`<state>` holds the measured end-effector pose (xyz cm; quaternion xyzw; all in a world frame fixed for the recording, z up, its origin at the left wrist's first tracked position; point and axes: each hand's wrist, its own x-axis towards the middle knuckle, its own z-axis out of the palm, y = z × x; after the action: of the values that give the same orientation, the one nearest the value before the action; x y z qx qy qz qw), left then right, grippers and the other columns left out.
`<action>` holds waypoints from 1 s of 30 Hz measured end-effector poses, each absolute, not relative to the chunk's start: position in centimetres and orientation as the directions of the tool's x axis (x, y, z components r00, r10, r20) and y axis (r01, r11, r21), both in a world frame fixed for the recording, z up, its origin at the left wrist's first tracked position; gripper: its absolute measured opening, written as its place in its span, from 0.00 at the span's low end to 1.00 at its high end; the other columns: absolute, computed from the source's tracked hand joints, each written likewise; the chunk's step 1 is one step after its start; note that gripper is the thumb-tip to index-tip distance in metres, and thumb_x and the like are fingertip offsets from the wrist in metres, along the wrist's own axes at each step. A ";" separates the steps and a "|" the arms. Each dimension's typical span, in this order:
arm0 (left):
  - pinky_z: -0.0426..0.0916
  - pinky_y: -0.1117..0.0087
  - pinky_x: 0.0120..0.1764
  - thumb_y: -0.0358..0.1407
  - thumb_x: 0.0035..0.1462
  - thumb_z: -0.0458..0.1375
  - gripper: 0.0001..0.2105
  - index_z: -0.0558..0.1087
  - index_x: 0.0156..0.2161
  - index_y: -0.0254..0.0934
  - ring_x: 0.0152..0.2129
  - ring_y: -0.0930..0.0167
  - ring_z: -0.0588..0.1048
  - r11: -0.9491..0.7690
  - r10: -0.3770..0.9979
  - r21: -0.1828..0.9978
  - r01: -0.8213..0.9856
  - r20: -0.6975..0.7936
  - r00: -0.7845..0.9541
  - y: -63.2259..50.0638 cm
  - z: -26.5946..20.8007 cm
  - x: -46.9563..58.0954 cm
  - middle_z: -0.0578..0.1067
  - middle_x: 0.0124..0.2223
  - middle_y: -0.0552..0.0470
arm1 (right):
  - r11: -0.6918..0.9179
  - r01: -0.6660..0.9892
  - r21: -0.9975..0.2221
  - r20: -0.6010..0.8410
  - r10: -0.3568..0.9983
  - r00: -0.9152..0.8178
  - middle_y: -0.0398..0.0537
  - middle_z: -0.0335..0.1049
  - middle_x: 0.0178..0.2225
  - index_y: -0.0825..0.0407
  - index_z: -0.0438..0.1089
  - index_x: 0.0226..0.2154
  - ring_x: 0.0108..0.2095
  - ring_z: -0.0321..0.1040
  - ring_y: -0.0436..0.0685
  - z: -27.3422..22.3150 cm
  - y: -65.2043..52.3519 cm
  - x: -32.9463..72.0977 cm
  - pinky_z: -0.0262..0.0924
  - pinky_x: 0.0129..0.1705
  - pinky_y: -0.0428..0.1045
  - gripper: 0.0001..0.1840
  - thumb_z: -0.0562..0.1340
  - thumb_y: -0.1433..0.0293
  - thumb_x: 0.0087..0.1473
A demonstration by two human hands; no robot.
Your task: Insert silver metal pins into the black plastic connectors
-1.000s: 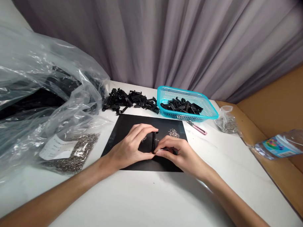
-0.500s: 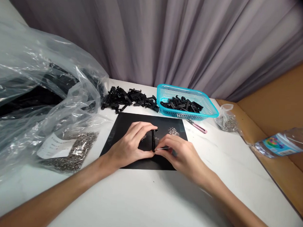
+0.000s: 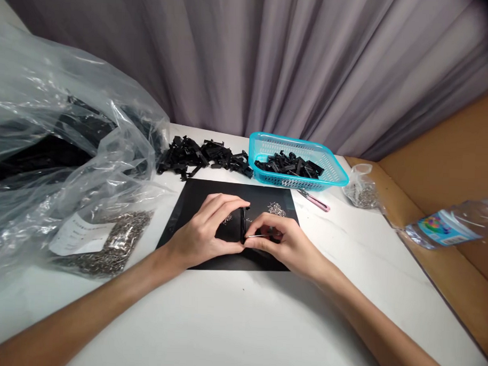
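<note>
My left hand (image 3: 204, 229) is closed on a slim black plastic part (image 3: 243, 224), with its fingertips at the far end and its thumb at the near end. My right hand (image 3: 292, 241) pinches a thin silver metal tool (image 3: 258, 236), whose tip meets the near end of the black part. Whether the tool is a needle or tweezers cannot be made out. Both hands are over a black mat (image 3: 221, 261). On the mat, small metal pieces form a pile (image 3: 276, 209) beyond my right hand, and a smaller pile (image 3: 227, 219) is partly behind my left fingers.
Black plastic parts (image 3: 189, 155) are heaped behind the mat, beside a blue basket (image 3: 338, 178) of similar parts. A pink-handled cutter (image 3: 317, 202) lies to the right, near a bag of metal pieces (image 3: 361, 192) and a plastic bottle (image 3: 442, 228). Clear bags (image 3: 117, 242) crowd the left.
The view has shifted slightly, moving the scene a little left. My right fingers have shifted a bit and arch more around the metal tool. The black part stays in my left hand.
</note>
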<state>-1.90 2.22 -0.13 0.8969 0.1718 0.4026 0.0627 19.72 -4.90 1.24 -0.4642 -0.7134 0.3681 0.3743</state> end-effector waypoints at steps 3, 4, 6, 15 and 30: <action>0.73 0.56 0.52 0.33 0.54 0.70 0.30 0.66 0.59 0.33 0.49 0.58 0.74 -0.950 0.308 0.196 0.244 0.723 0.619 2.2 0.1 -2.0 0.75 0.50 0.40 | 0.192 0.323 -0.927 0.123 0.967 -0.221 0.41 0.74 0.33 0.50 0.74 0.36 0.31 0.66 0.51 1.2 -4.9 19.6 0.60 0.33 0.47 0.13 0.71 0.59 0.57; 0.73 0.55 0.52 0.34 0.55 0.70 0.30 0.66 0.60 0.33 0.48 0.57 0.75 -0.955 0.290 0.178 0.237 0.726 0.624 2.2 0.2 -2.0 0.76 0.50 0.40 | 0.181 0.315 -0.932 0.116 0.970 -0.215 0.41 0.74 0.33 0.50 0.74 0.36 0.31 0.66 0.51 1.1 -5.0 19.5 0.59 0.33 0.47 0.14 0.72 0.58 0.56; 0.74 0.53 0.51 0.35 0.56 0.70 0.30 0.65 0.61 0.34 0.48 0.57 0.76 -0.964 0.257 0.146 0.222 0.724 0.640 2.2 0.3 -2.0 0.76 0.49 0.40 | 0.177 0.316 -0.932 0.110 0.969 -0.220 0.41 0.75 0.33 0.50 0.74 0.35 0.30 0.66 0.51 1.0 -5.3 19.3 0.59 0.33 0.47 0.14 0.71 0.57 0.57; 0.75 0.54 0.50 0.37 0.57 0.69 0.31 0.63 0.62 0.37 0.47 0.57 0.77 -0.972 0.226 0.118 0.205 0.723 0.653 2.2 0.2 -1.8 0.77 0.48 0.41 | 0.247 0.434 -0.866 0.172 0.963 -0.205 0.44 0.75 0.33 0.49 0.75 0.34 0.34 0.68 0.54 0.8 -5.7 19.0 0.60 0.37 0.49 0.14 0.68 0.55 0.60; 0.74 0.61 0.53 0.38 0.51 0.72 0.31 0.69 0.59 0.41 0.49 0.64 0.75 -0.756 0.622 0.602 0.256 0.540 0.567 1.9 0.6 -1.5 0.73 0.53 0.47 | 0.284 0.380 -0.880 0.311 0.950 0.010 0.48 0.73 0.31 0.49 0.79 0.37 0.32 0.71 0.55 1.0 -6.2 20.4 0.67 0.38 0.53 0.26 0.50 0.55 0.73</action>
<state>-1.54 1.94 0.57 0.8532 0.2573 0.3875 0.2360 20.37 -6.23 1.01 -0.5205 -0.6388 0.2948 0.4838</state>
